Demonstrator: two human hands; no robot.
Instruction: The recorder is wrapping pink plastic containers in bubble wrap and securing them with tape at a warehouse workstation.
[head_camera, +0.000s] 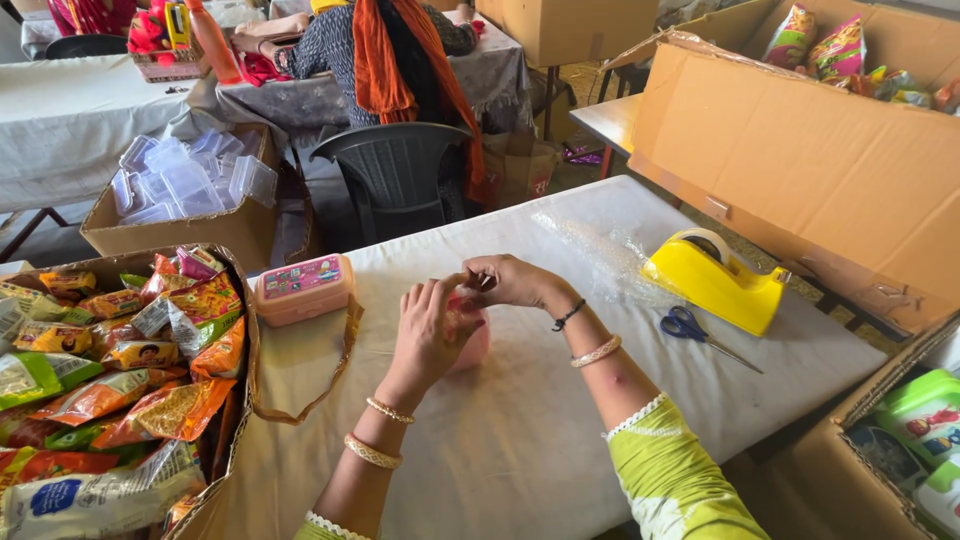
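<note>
A small pink box (472, 340) is held between both hands above the counter (520, 440). The left hand (432, 330) is closed over its near-left side; the right hand (505, 280) pinches at its far top edge.

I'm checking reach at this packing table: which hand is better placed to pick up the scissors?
Right, probably. The scissors lie on the right hand's side of the table, beside the yellow tape dispenser. The left hand, also on the pink item, would have to cross over.

Glossy yellow plastic tape dispenser (715, 280) on matt white tablecloth (520, 440).
</note>
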